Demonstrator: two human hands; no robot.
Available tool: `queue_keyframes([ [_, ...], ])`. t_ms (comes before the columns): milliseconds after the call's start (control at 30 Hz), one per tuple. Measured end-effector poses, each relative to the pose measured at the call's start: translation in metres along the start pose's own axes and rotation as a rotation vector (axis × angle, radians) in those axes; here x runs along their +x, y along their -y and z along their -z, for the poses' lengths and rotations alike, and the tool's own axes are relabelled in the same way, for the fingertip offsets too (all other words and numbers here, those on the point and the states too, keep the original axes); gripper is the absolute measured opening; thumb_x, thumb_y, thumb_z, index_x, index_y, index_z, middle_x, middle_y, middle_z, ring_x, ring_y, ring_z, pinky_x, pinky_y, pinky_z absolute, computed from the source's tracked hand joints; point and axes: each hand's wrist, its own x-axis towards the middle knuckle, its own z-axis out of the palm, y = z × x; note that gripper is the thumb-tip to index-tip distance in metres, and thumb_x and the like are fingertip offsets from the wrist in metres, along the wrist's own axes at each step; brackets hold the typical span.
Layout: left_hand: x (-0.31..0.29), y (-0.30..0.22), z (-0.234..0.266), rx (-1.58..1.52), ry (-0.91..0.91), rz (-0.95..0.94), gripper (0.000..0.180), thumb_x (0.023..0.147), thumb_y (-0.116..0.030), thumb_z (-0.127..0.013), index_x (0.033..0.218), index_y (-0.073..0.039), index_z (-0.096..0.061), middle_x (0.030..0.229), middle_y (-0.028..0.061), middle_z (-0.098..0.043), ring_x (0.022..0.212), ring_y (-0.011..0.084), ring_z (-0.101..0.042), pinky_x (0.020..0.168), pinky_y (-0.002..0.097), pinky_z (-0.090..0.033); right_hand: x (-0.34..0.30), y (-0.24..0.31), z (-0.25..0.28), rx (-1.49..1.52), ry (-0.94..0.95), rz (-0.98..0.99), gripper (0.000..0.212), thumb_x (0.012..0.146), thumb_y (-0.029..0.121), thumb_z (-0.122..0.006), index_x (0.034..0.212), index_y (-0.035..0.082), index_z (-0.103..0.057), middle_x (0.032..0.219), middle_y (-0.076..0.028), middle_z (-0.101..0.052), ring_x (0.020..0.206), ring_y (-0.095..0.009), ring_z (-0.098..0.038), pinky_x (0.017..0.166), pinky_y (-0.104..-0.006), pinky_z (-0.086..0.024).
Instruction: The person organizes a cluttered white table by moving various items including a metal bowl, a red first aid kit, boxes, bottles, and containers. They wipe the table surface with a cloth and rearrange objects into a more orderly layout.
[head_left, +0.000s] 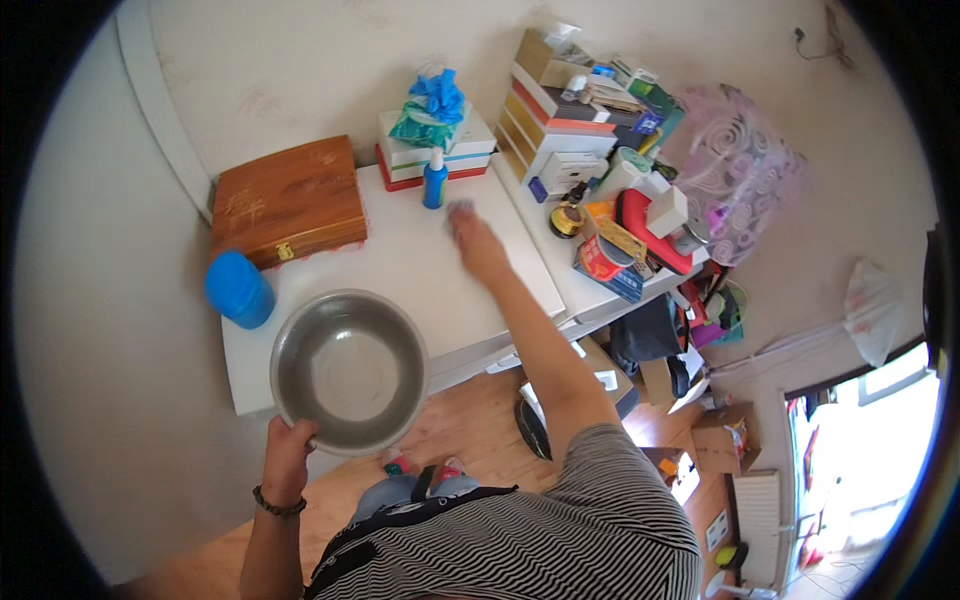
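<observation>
My left hand is closed on the near rim of a round steel basin, thumb over the edge. The basin is tipped toward me, and its far part overlaps the front of the white cabinet top. My right hand reaches out over the cabinet top with its fingers bunched. A small greyish patch shows at the fingertips, too blurred to name. Just beyond that hand stands a blue bottle with a white cap.
A wooden case with a brass latch and a blue plastic container are at the left. Behind the bottle, a crumpled blue bag tops white boxes. Stacked boxes and a red case crowd the right.
</observation>
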Motion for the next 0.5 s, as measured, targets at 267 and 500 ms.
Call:
queue_keyframes([
  [267, 0.066, -0.026, -0.054, 0.005, 0.243, -0.033, 0.01, 0.085, -0.011, -0.057, 0.087, -0.002, -0.061, 0.075, -0.0042, -0.054, 0.058, 0.004, -0.042, 0.052, 0.0214, -0.036, -0.119, 0.089, 0.09, 0.499, 0.079, -0.013, 0.036, 0.079, -0.012, -0.05, 0.109, 0.008, -0.059, 0.12, -0.014, -0.059, 0.115, -0.034, -0.056, 0.093, -0.0386, -0.048],
  [500, 0.089, -0.029, -0.102, -0.066, 0.39, -0.037, 0.026, 0.09, -0.018, -0.053, 0.097, 0.005, -0.063, 0.092, 0.0097, -0.068, 0.073, 0.0148, -0.064, 0.066, 0.0291, -0.053, -0.114, 0.027, 0.085, 0.185, -0.248, -0.353, 0.028, 0.075, -0.013, -0.046, 0.094, 0.005, -0.057, 0.101, -0.016, -0.058, 0.095, -0.038, -0.059, 0.079, -0.043, -0.049],
])
